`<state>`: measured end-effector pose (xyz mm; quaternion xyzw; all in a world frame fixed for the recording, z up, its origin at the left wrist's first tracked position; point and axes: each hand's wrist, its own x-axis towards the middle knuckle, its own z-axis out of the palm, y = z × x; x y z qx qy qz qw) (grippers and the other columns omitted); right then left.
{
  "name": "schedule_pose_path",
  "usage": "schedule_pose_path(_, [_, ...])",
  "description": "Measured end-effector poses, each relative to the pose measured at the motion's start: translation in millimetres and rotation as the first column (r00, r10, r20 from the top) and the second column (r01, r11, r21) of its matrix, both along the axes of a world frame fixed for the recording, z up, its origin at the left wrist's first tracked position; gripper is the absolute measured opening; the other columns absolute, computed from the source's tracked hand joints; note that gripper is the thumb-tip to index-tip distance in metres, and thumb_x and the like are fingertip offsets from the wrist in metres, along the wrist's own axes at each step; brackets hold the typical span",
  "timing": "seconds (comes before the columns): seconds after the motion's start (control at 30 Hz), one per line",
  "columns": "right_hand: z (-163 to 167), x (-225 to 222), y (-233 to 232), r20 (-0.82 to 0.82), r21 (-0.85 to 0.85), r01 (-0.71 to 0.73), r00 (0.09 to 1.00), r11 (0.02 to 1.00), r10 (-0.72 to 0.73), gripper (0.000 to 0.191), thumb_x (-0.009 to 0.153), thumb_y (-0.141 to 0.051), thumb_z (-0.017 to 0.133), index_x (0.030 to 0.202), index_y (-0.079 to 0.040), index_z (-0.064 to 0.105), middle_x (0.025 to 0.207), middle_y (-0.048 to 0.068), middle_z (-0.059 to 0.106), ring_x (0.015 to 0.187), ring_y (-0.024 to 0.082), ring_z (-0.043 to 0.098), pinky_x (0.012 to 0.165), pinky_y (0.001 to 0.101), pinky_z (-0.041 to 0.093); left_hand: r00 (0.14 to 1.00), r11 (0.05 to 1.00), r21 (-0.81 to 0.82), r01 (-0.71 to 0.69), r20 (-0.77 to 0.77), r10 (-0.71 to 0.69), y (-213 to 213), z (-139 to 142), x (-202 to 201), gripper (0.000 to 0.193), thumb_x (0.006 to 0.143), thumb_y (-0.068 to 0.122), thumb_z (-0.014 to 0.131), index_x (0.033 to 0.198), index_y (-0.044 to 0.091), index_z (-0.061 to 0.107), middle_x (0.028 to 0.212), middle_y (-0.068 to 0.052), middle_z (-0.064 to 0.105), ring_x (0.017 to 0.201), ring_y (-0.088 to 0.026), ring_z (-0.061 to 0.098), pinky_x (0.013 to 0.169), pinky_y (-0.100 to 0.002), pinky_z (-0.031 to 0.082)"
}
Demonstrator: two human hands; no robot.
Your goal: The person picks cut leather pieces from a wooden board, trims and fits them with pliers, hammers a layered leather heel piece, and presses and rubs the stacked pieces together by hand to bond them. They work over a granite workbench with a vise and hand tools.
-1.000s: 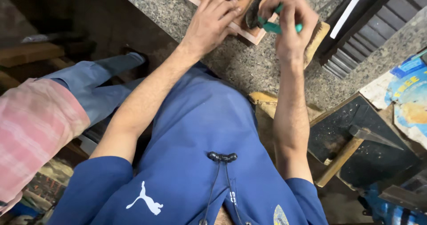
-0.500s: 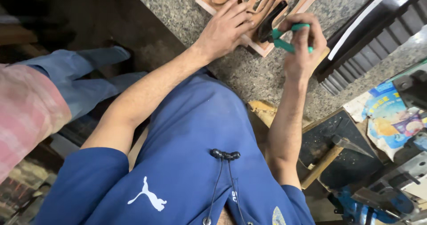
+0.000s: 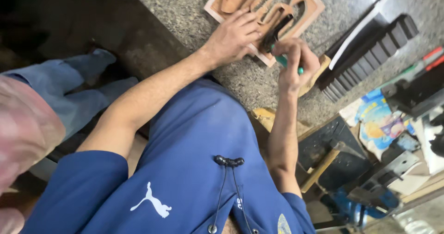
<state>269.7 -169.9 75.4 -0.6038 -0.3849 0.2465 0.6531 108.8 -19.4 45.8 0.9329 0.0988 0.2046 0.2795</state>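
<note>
Head view: your hands work on a cut-out wooden board on the stone counter.

Your left hand [image 3: 233, 37] lies flat, fingers spread, pressing the wooden board [image 3: 309, 5]. Your right hand [image 3: 296, 65], just beside it, is closed around a green-handled tool [image 3: 287, 63] touching a dark strip [image 3: 276, 32] in the board. Beyond your right hand lies a row of black blocks [image 3: 370, 58]; below it, a hammer [image 3: 326, 162].

Both bare forearms reach toward the upper middle of the frame. The left hand [image 3: 231, 37] lies flat, palm down, fingers spread. The right hand [image 3: 296, 62], just right of it, is curled into a closed grip.
</note>
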Motion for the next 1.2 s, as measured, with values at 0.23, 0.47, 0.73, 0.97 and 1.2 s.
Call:
schedule_pose_path(0.23, [13.2, 19.1, 14.5, -0.365, 0.124, 0.037, 0.931, 0.992, 0.011, 0.038, 0.109, -0.028, 0.064, 0.087, 0.003, 0.065, 0.083, 0.016, 0.068, 0.069, 0.022, 0.065, 0.065, 0.0367, 0.054, 0.998, 0.999, -0.042, -0.018, 0.066, 0.021, -3.3, -2.1, 5.4, 0.046, 0.079, 0.018, 0.085, 0.118, 0.002, 0.069, 0.125, -0.012, 0.064, 0.136, -0.032, 0.05, 0.124, -0.05, 0.032])
schedule_pose_path(0.47, [57.1, 26.6, 11.6, 0.21, 0.356, -0.263, 0.958, 0.897, 0.198, 0.037, 0.109, -0.022, 0.054, 0.082, 0.001, 0.06, 0.074, 0.014, 0.065, 0.068, 0.027, 0.067, 0.068, 0.0454, 0.058, 0.986, 0.999, 0.014, -0.036, 0.161, 0.033, 2.5, -6.9, 9.8, 0.038, 0.082, 0.014, 0.079, 0.117, 0.002, 0.069, 0.121, -0.014, 0.063, 0.129, -0.035, 0.054, 0.12, -0.053, 0.037])
schedule_pose_path(0.73, [105.5, 62.6, 6.9, -0.009, 0.295, -0.051, 0.998, 0.954, 0.056, 0.04, 0.114, -0.034, 0.054, 0.1, 0.004, 0.057, 0.085, 0.018, 0.06, 0.069, 0.027, 0.06, 0.063, 0.0412, 0.052, 0.965, 0.99, -0.135, -0.029, 0.255, 0.063, 2.6, 14.6, 4.8, 0.043, 0.084, 0.021, 0.076, 0.122, 0.002, 0.069, 0.126, -0.016, 0.065, 0.122, -0.037, 0.06, 0.108, -0.056, 0.045])
schedule_pose_path(0.97, [58.7, 2.2, -8.0, -0.399, 0.29, 0.112, 0.917, 0.95, 0.014, 0.053, 0.112, -0.041, 0.055, 0.136, 0.005, 0.062, 0.095, 0.019, 0.065, 0.088, 0.027, 0.066, 0.095, 0.0525, 0.054, 0.999, -0.248, -0.968, 0.043, 0.034, 0.042, -29.1, -1.1, 18.6, 0.042, 0.108, 0.029, 0.068, 0.131, -0.006, 0.063, 0.112, -0.016, 0.071, 0.096, -0.018, 0.071, 0.084, -0.037, 0.059])
schedule_pose_path(1.2, [64.5, 22.9, -41.3, -0.53, 0.074, 0.305, 0.818, 0.95, -0.222, 0.044, 0.109, -0.023, 0.056, 0.146, 0.001, 0.053, 0.111, 0.017, 0.072, 0.106, 0.032, 0.072, 0.101, 0.0539, 0.061, 0.989, -0.278, -0.958, 0.067, 0.027, 0.144, -8.0, -6.3, 4.3, 0.049, 0.102, 0.026, 0.065, 0.138, -0.003, 0.049, 0.119, -0.011, 0.071, 0.107, -0.022, 0.074, 0.097, -0.037, 0.062])
